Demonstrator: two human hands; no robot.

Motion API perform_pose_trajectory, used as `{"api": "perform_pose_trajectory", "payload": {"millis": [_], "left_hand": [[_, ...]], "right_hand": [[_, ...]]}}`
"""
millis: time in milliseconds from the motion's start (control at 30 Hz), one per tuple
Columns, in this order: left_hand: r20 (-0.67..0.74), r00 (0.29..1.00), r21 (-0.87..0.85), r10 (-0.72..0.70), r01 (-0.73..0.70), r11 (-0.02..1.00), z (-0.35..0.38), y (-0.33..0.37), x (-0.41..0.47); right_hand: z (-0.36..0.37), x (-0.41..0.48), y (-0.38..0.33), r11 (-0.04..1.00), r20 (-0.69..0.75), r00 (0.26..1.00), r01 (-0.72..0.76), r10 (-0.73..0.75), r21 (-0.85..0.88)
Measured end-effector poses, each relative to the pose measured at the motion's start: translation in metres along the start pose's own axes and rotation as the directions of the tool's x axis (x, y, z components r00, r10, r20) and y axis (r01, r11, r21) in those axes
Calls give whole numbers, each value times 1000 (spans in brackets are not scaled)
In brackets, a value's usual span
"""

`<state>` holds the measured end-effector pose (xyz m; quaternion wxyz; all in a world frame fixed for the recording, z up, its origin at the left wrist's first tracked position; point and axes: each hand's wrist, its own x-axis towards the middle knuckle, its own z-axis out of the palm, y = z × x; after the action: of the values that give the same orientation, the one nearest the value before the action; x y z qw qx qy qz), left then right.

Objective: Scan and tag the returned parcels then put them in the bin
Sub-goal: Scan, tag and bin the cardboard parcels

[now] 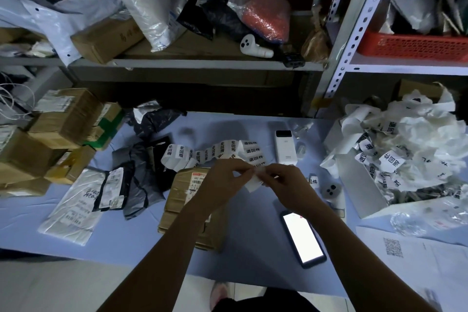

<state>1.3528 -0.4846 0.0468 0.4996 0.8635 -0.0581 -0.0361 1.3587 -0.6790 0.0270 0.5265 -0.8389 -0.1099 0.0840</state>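
While left hand [224, 177] and right hand [287, 183] pinch a label [254, 182], white box [361, 186] full of crumpled backing [417, 139].

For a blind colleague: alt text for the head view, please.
Left hand and right hand pinch a white label near a parcel on a blue table. A label strip lies behind, a lit phone at right, boxes at left.

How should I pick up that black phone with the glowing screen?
Probably pinch the black phone by its two long edges, coming down from above. It lies flat, screen up, on the blue table cover, and nothing crowds either long edge. The right hand is nearer, though it and the left hand now pinch a white paper label.
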Motion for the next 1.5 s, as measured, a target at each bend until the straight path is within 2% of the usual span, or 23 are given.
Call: {"api": "perform_pose_trajectory", "payload": {"millis": [100, 167, 233, 333, 433, 467, 500, 533, 567, 600, 667, 767, 933, 1033, 1133, 1200, 1233, 1333, 1433, 1500], "left_hand": [[-217, 975, -62, -59, 46, 997, -5, -2, -5], [-312, 940, -170, -137, 86, 982, -17, -5, -7], [-345, 922, -298, -178, 72, 952, -30, -10, -11], [-368, 907, -470, -207, 11, 882, -45, -15, -22], [-321, 914, -625, -249, -7, 780, -55, -21, -32], [-300, 919, -647, -256, 1, 762, -58, -24, -36], [-279, 924, -659, -263, 15, 752, -61, -27, -39], [-253, 927, -666, -276, 40, 745, -64, -30, -42], [-220, 932, -668, -290, 72, 740, -68, -34, -45], [-180, 937, -671, -299, 106, 733, -72, -37, -48], [-95, 946, -688, -311, 163, 707, -80, -44, -53], [-17, 948, -706, -317, 213, 675, -94, -51, -61], [50, 932, -742, -358, 275, 612, -116, -64, -65], [3, 922, -704, -387, 276, 654, -116, -75, -64], [-201, 894, -575, -399, 223, 787, -106, -94, -58], [-309, 860, -436, -406, 252, 864, -102, -109, -50], [-339, 858, -357, -387, 263, 896, -101, -116, -46], [-357, 898, -142, -258, 220, 965, -97, -134, -42], [-373, 926, 39, -57, 78, 996, -92, -147, -44], [-335, 942, 141, 8, 42, 989, -89, -155, -45]], "right_hand": [[-2, 4, 16, 989, 17, 999, -28, 31, -147], [-3, 6, 31, 971, -27, 996, -92, 88, -220], [-5, 9, 46, 946, -154, 971, -217, 183, -242], [-1, 11, 53, 886, -292, 879, -434, 377, -164], [16, 15, 44, 867, -391, 858, -442, 332, -232], [24, 16, 35, 886, -378, 871, -413, 315, -213], [33, 17, 23, 917, -297, 897, -377, 326, -131], [42, 19, 9, 935, -153, 923, -355, 352, 10], [53, 21, -6, 909, 40, 930, -365, 365, 199], [63, 22, -20, 831, 222, 913, -403, 341, 383], [80, 23, -40, 687, 413, 881, -449, 232, 571], [100, 26, -53, 668, 441, 882, -430, 166, 607], [119, 32, -53, 650, 362, 905, -415, 224, 637], [133, 31, -53, 644, 244, 914, -403, 325, 650], [158, 29, -54, 682, 128, 886, -430, 446, 591], [177, 28, -53, 689, 49, 842, -472, 538, 550], [186, 29, -51, 727, -13, 836, -469, 549, 501], [205, 33, -40, 892, -192, 873, -423, 448, 157], [214, 37, -33, 915, -206, 932, -341, 299, -216], [220, 38, -32, 894, -185, 961, -261, 205, -365]]}}
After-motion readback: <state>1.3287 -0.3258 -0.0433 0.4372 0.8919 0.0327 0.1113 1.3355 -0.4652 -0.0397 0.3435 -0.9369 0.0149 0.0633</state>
